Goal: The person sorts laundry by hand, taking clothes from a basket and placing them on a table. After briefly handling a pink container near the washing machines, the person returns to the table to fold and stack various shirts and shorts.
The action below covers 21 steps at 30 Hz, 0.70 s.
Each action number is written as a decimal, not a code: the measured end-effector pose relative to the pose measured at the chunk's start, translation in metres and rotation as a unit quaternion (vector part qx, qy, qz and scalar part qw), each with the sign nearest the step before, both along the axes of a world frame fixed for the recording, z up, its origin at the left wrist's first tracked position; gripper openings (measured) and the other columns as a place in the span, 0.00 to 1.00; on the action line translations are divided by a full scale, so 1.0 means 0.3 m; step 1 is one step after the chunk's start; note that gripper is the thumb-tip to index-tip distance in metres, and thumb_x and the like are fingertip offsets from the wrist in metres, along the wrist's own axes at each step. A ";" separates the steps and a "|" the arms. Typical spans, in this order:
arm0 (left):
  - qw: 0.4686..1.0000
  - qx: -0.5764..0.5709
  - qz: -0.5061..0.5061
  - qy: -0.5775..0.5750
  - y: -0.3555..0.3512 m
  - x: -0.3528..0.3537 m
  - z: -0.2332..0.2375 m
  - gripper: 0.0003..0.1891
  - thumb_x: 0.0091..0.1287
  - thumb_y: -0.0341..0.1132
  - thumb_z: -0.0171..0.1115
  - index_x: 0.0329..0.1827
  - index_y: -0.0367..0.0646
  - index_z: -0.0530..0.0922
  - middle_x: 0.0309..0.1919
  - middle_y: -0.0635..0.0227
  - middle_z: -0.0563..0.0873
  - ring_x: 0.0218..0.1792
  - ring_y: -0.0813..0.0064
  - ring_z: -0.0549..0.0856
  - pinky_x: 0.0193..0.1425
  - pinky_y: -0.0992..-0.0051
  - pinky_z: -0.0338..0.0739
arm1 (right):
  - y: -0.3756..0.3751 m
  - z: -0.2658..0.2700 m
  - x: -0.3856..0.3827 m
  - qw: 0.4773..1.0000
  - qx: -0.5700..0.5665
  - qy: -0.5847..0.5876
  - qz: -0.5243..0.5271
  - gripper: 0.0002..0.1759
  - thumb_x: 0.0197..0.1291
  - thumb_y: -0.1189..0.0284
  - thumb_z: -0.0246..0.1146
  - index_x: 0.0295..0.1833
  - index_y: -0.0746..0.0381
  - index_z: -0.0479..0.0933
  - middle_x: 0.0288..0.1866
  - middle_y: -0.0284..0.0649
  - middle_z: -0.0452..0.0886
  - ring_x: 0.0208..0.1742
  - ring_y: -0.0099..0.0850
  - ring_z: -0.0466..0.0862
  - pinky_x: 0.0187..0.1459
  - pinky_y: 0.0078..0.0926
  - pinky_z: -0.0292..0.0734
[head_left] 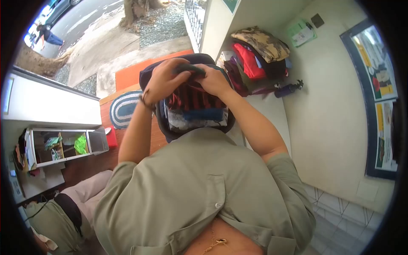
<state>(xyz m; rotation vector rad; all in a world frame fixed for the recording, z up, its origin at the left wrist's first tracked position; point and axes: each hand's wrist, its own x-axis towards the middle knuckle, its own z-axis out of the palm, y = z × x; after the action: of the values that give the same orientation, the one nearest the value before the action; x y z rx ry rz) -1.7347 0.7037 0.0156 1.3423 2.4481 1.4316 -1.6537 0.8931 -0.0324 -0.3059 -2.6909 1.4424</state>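
Note:
Both hands are at the far end of a dark container (231,121) of folded clothes in front of my chest. My left hand (168,78), with a dark band at the wrist, has its fingers curled on a dark green cloth (190,69). From the other side my right hand (212,80) pinches the same cloth. Just below the hands lies a red and black striped garment (193,97). Nearer to me are a blue folded cloth (204,114) and a grey-white patterned one (180,120). Dark fabric hangs over the container's far rim.
A clothes pile (255,59) and a dark spray bottle (289,88) are at the right. An oval rug (124,109), a shelf unit (63,146) and a seated person (63,208) are at the left. Another person (49,36) is outside on the street.

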 end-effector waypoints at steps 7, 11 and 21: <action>0.947 -0.141 0.205 -0.202 -0.152 0.168 -0.347 0.32 0.66 0.43 0.66 0.69 0.39 0.65 0.49 0.47 0.85 0.48 0.47 0.86 0.52 0.62 0.80 | -0.094 -0.110 0.089 0.955 0.244 0.150 0.075 0.34 0.55 0.58 0.71 0.67 0.55 0.73 0.62 0.52 0.80 0.63 0.51 0.79 0.61 0.46 0.73; 0.968 -0.116 0.142 -0.173 -0.118 0.132 -0.272 0.40 0.63 0.39 0.70 0.74 0.38 0.57 0.53 0.44 0.84 0.54 0.46 0.84 0.54 0.61 0.79 | -0.145 -0.118 0.117 0.929 0.322 0.156 0.097 0.42 0.50 0.56 0.74 0.70 0.56 0.70 0.71 0.54 0.71 0.70 0.56 0.71 0.66 0.53 0.68; 0.954 0.163 0.149 -0.202 0.003 0.044 -0.248 0.28 0.71 0.37 0.63 0.71 0.40 0.66 0.49 0.57 0.83 0.50 0.67 0.84 0.56 0.68 0.77 | 0.299 0.039 -0.044 0.915 -0.385 0.091 -0.083 0.25 0.64 0.68 0.68 0.66 0.61 0.75 0.59 0.37 0.81 0.59 0.32 0.80 0.63 0.32 0.72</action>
<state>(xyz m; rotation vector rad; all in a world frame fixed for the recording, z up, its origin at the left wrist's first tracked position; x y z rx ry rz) -1.7216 0.7047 -0.0587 0.6212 2.2723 2.0128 -1.6669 0.9829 -0.0207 -0.3956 -1.7862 2.2679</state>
